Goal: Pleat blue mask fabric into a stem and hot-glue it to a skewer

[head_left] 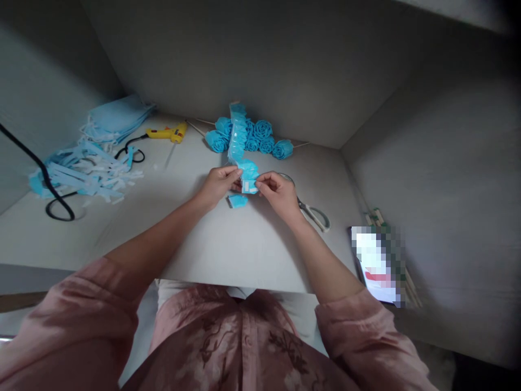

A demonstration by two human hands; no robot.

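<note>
Now pinching a blue strip (237,134) near its near end, left hand (221,184) and right hand (280,194) clamped on opposite edges, left of scissors (305,207).

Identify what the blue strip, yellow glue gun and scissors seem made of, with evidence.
Blue strip: probably thin nonwoven fabric or film, with a slight sheen; it gathers in soft, light-catching folds.
Yellow glue gun: likely hard plastic, judging by its smooth, bright body.
Scissors: grey part probably metal; pale handle loop perhaps plastic, finish unclear.
</note>
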